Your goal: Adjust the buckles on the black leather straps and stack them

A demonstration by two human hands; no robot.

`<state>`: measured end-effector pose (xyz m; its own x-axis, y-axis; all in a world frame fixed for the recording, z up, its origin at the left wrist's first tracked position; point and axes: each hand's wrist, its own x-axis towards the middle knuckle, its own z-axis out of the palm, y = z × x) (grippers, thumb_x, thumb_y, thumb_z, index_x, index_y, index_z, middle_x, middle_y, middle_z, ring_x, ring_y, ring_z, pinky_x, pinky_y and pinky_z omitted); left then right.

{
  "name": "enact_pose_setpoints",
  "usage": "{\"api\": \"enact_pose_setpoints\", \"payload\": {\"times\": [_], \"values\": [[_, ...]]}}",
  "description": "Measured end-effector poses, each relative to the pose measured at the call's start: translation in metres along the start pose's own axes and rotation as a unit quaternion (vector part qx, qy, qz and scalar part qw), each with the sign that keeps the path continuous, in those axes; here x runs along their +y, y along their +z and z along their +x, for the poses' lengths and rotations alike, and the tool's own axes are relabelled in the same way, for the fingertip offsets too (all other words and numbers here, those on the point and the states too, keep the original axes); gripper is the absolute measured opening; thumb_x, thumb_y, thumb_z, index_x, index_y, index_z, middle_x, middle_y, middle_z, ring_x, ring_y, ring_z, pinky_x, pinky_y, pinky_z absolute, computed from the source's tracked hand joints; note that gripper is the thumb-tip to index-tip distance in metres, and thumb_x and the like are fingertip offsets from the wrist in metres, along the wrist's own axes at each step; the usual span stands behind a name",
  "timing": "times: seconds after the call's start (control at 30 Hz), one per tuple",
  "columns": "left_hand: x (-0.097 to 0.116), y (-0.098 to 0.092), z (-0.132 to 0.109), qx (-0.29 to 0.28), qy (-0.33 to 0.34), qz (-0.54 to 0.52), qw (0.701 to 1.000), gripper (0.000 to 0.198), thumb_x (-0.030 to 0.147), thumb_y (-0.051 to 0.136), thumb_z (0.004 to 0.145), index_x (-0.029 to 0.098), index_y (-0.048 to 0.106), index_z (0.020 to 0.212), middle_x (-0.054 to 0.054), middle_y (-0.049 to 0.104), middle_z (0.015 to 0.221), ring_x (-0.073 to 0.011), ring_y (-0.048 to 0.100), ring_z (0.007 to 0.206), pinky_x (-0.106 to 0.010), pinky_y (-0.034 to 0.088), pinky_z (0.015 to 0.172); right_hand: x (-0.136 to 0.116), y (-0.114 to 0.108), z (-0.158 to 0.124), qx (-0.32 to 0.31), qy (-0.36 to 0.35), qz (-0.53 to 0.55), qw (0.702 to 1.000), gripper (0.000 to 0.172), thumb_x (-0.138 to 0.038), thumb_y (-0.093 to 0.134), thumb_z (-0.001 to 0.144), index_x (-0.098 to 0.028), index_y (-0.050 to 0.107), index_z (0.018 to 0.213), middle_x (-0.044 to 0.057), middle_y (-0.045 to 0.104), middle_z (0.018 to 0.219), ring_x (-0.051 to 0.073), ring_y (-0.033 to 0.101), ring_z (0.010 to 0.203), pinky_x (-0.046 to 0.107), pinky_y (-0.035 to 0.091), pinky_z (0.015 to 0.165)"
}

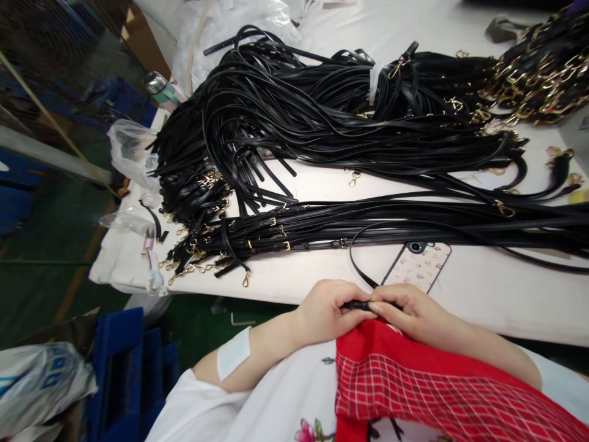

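Close to my body, at the table's front edge, both hands grip one black leather strap (pixel 357 304). My left hand (pixel 327 309) pinches it between thumb and fingers. Right beside it, my right hand (pixel 401 309) is closed on the same strap, thumb on top. From between the hands a thin length of strap loops up onto the table and runs off to the right. The fingers hide most of the gripped part. Just beyond the hands lies a bundle of black straps (pixel 317 230) with gold buckles and hooks at its left end.
A larger heap of black straps (pixel 285 116) covers the white table (pixel 276 276). Gold chains (pixel 543 86) pile up at the back right. A phone (pixel 421 264) lies partly under the bundle. Pink-handled cutters (pixel 148 242) and a metal flask (pixel 159 86) are at the left.
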<state>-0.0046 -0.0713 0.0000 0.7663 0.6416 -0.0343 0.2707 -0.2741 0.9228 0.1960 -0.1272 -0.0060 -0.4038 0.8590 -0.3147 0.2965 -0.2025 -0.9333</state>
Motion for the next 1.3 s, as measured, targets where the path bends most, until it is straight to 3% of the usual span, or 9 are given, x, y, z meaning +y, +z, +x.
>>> {"api": "enact_pose_setpoints", "payload": {"times": [0.23,0.4,0.5,0.6,0.7,0.8,0.93,1.1,1.3], "values": [[-0.001,-0.003,-0.006,0.079,-0.011,0.029,0.996,0.019,0.031,0.07,0.08,0.014,0.071,0.087,-0.005,0.072,0.071,-0.0128,0.064,0.06,-0.021,0.049,0.059,-0.002,-0.004,0.001,0.012,-0.005,-0.013,1.0,0.035,-0.039,0.047,0.094,-0.014,0.067,0.079,0.003,0.064,0.07,0.014,0.055,0.066,0.023,0.042,0.063],[-0.004,-0.004,-0.007,0.048,0.033,0.057,0.997,0.011,0.026,0.067,0.082,0.016,0.069,0.085,-0.003,0.071,0.069,-0.0131,0.064,0.059,-0.021,0.047,0.058,-0.003,0.0,0.005,0.02,0.011,-0.028,0.999,0.035,-0.039,0.05,0.091,-0.014,0.064,0.072,-0.001,0.055,0.061,0.011,0.048,0.059,0.022,0.037,0.057],[0.0,-0.007,-0.003,0.057,0.049,0.055,0.996,0.009,0.024,0.064,0.083,0.017,0.068,0.086,-0.002,0.071,0.071,-0.0128,0.065,0.061,-0.021,0.047,0.059,-0.004,0.0,0.008,0.029,-0.001,-0.011,1.0,0.036,-0.041,0.05,0.09,-0.014,0.063,0.07,-0.001,0.053,0.059,0.011,0.046,0.058,0.022,0.036,0.056],[0.007,-0.018,0.003,0.064,0.022,0.047,0.997,0.009,0.025,0.063,0.084,0.018,0.067,0.087,-0.001,0.071,0.072,-0.0118,0.064,0.062,-0.02,0.047,0.059,-0.014,-0.011,0.008,0.03,-0.027,-0.006,0.999,0.034,-0.041,0.051,0.09,-0.013,0.065,0.074,-0.001,0.056,0.061,0.011,0.048,0.059,0.022,0.038,0.057],[0.015,-0.037,0.011,0.077,0.005,0.08,0.994,0.012,0.028,0.065,0.082,0.017,0.067,0.087,-0.001,0.071,0.075,-0.012,0.062,0.061,-0.021,0.045,0.058,-0.032,-0.034,0.006,0.01,-0.049,-0.101,0.994,0.026,-0.038,0.059,0.086,-0.014,0.069,0.086,0.001,0.063,0.068,0.012,0.053,0.063,0.022,0.039,0.059],[0.021,-0.059,0.016,0.09,-0.001,0.141,0.986,0.023,0.036,0.073,0.075,0.017,0.069,0.088,-0.001,0.07,0.075,-0.0134,0.06,0.062,-0.023,0.044,0.058,-0.05,-0.057,0.009,0.019,-0.053,-0.215,0.975,0.025,-0.039,0.06,0.086,-0.016,0.07,0.085,0.001,0.066,0.069,0.013,0.054,0.061,0.023,0.037,0.057],[0.03,-0.076,0.021,0.095,-0.017,0.173,0.98,0.03,0.046,0.072,0.077,0.017,0.07,0.084,-0.002,0.072,0.078,-0.0145,0.062,0.068,-0.024,0.044,0.063,-0.062,-0.071,0.021,0.039,-0.063,-0.268,0.961,0.032,-0.042,0.052,0.092,-0.019,0.069,0.079,0.0,0.065,0.064,0.013,0.055,0.058,0.025,0.035,0.054],[0.037,-0.073,0.033,0.071,-0.033,0.153,0.985,0.032,0.048,0.065,0.082,0.017,0.072,0.082,-0.002,0.072,0.075,-0.0123,0.059,0.062,-0.021,0.042,0.057,-0.067,-0.067,0.038,0.074,-0.102,-0.358,0.925,0.026,-0.039,0.056,0.09,-0.02,0.069,0.078,0.0,0.067,0.065,0.014,0.057,0.059,0.025,0.036,0.055],[0.022,-0.074,0.044,0.048,-0.066,0.055,0.995,0.021,0.035,0.065,0.085,0.016,0.075,0.083,0.0,0.07,0.068,-0.0105,0.059,0.062,-0.018,0.043,0.057,-0.065,-0.064,0.042,0.112,-0.185,-0.497,0.84,0.027,-0.039,0.054,0.091,-0.022,0.066,0.075,0.0,0.065,0.06,0.015,0.058,0.053,0.029,0.031,0.053]]}}
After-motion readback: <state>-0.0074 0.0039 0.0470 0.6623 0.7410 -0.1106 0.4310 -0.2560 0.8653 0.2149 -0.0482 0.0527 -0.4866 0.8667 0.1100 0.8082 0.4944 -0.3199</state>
